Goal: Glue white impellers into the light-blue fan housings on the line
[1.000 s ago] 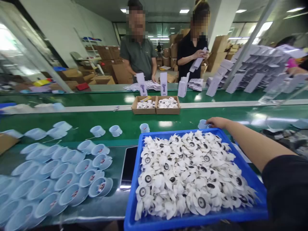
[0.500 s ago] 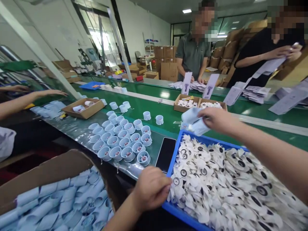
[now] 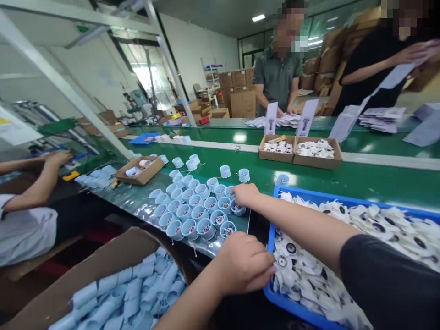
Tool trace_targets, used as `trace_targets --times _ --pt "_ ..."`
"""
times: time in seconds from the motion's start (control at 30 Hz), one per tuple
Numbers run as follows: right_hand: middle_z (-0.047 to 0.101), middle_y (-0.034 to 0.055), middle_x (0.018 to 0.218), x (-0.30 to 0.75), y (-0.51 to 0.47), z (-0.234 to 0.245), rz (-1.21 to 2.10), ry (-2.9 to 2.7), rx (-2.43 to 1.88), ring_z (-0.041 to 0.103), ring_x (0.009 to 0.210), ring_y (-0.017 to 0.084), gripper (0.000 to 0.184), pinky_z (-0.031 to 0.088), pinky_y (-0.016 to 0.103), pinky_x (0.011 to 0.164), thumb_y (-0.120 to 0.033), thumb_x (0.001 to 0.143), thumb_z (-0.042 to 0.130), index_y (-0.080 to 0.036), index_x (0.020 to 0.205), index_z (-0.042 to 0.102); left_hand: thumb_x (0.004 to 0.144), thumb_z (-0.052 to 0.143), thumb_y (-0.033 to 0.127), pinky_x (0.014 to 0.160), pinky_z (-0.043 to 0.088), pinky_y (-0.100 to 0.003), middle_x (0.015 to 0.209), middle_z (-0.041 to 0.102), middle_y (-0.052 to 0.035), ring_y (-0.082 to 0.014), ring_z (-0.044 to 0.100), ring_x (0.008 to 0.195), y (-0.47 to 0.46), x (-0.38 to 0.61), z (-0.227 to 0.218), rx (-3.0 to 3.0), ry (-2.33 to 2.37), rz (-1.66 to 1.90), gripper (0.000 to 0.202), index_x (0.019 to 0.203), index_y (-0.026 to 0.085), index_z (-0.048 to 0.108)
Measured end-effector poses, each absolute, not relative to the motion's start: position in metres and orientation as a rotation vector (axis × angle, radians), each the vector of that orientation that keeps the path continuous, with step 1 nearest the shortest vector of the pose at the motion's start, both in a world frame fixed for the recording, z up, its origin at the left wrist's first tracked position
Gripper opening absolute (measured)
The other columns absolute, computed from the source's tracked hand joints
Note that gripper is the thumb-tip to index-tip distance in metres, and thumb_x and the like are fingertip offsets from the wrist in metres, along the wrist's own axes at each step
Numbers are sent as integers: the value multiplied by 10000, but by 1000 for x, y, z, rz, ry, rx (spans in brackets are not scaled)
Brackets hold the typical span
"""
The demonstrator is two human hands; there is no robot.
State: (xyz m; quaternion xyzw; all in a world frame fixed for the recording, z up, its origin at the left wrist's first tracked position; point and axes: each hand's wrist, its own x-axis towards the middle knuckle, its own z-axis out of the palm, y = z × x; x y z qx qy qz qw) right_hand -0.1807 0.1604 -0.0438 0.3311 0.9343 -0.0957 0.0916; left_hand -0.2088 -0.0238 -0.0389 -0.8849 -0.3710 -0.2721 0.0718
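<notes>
After the right hand (image 3: pixel 245 195) had been brought leftward from above the blue tray (image 3: pixel 311 195), it was set at the right edge of the clustered blue cups (image 3: pixel 199 213) on the bench (image 3: pixel 135 201), so handling was judged to have shifted there; whether a cup was grasped (the fingertips were partly hidden) could not be told. The left hand (image 3: pixel 244 263) was kept curled at the tray's left rim, its contents, if any, undetermined.

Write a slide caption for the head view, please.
Right hand at the blue cups, left hand beside a tray of white fan blades.
</notes>
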Motion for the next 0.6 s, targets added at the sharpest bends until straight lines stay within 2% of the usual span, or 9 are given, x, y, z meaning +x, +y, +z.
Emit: trace_targets --times 0.13,0.2,0.27,0.33,0.43,0.5,0.6 --pt "610 109 1231 -138 144 -28 -306 2953 960 561 1179 307 488 326 602 1098 -395 912 672 -201 1343 547 967 499 324 619 466 -321 762 717 -38 -183 657 687 -16 -241 -19 -2715 -1145 -932 206 964 192 657" --pt "618 99 1241 -99 127 -14 -301 3016 962 548 1202 318 466 235 614 1141 -368 881 695 -231 1311 580 949 498 346 670 500 -315 775 734 -34 -181 681 720 7 -256 -6 -2681 -1327 -987 230 898 200 667" --pt "640 77 1204 -51 104 1 -343 3034 984 574 1169 300 395 195 617 1162 -347 872 694 -241 1246 623 943 448 393 736 526 -311 817 741 -43 -183 688 765 48 -261 5 -2584 -1643 -955 307 880 198 678" --pt "657 54 1177 0 75 14 -451 3069 1003 600 1130 277 341 170 636 1171 -333 879 674 -247 1207 637 960 406 416 783 532 -323 940 736 -77 -201 682 846 106 -250 10 -2521 -1847 -867 370 1018 168 675" --pt "643 4 1226 75 26 23 -501 3243 1117 595 1155 216 286 164 568 1214 -320 932 598 -282 1216 597 924 557 436 871 524 -345 1196 680 -109 -229 663 991 198 -199 3 -2630 -1926 -635 405 1210 158 623" --pt "605 -4 1289 123 -5 21 -281 3356 1346 562 1209 194 303 184 509 1233 -296 951 561 -304 1254 546 920 616 412 944 508 -404 1292 622 -138 -249 636 1079 241 -156 -11 -2666 -1985 -460 446 1270 137 585" --pt "489 47 1391 195 -43 8 446 3262 2021 477 1304 255 454 246 527 1218 -213 908 583 -349 1326 472 952 615 380 909 535 -450 1211 637 -113 -239 642 1049 268 -108 -36 -2653 -2084 -231 360 1216 136 603"
